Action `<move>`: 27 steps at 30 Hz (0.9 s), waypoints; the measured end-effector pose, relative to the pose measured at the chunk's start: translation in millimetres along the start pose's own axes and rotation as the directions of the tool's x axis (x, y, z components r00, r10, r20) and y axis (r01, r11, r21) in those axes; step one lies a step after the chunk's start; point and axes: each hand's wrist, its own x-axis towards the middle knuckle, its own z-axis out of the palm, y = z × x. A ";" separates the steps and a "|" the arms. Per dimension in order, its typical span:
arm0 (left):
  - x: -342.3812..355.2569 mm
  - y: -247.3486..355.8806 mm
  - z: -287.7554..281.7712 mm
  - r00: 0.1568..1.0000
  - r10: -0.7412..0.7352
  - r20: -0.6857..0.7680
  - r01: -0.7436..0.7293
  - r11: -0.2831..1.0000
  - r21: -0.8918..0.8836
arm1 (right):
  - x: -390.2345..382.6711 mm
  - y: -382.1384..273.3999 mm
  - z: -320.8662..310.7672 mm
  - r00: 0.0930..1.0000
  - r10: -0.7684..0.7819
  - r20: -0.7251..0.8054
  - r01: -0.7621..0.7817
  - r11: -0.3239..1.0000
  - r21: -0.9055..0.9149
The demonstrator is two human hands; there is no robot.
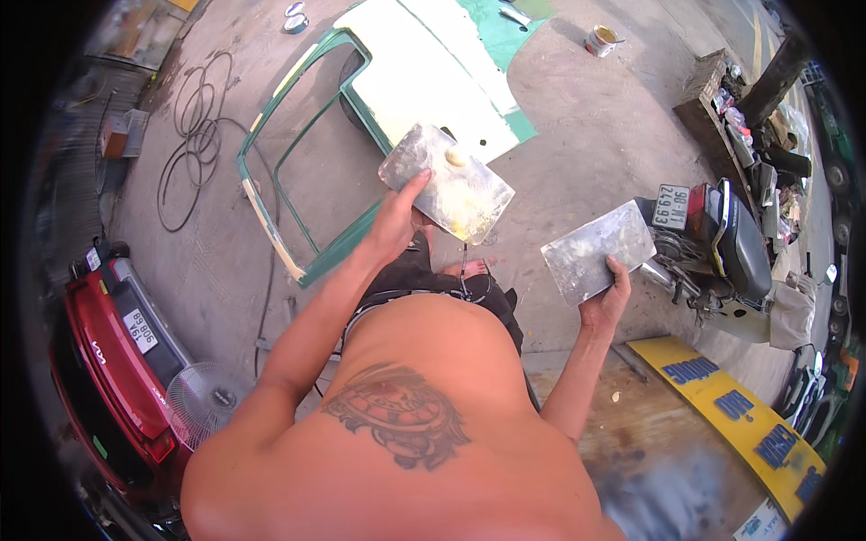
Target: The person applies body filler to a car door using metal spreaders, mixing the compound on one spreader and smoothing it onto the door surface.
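Note:
My left hand (395, 221) is closed on the edge of a flat rectangular metal plate (424, 171), thumb on top. The plate is smeared with pale and yellowish residue and carries a small cream dab of putty-like paste (456, 157). My right hand (608, 303) grips a second grey metal plate (595, 254) by its near edge, thumb on its face. This one has whitish smears. The two plates are apart, both held in front of my body. Beyond the left plate lies a green vehicle door (338, 72) with an open window frame and a cream-coated panel (433, 77).
A tub (602, 41) stands on the concrete at the far right, and a small tin (295, 22) far left. Coiled hose (194, 135) lies on the left. A parked motorbike (735, 239) is at right, a red car (113, 352) and fan (209, 401) at left, a yellow signboard (722, 397) near right.

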 end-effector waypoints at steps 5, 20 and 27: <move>6.2 6.6 16.0 0.772 0.612 0.175 -0.565 0.532 0.631 | 3.9 36.1 59.8 0.936 0.234 0.261 -0.113 0.907 -0.406; 10.7 74.5 -29.0 0.905 0.260 0.337 -0.391 0.195 0.899 | 69.9 85.7 210.9 0.902 0.229 0.365 -0.012 0.861 -0.509; 76.8 -14.6 -209.7 0.860 0.346 -0.376 -0.019 0.757 0.654 | 170.9 88.8 297.0 0.827 0.293 0.479 -0.032 0.876 -0.481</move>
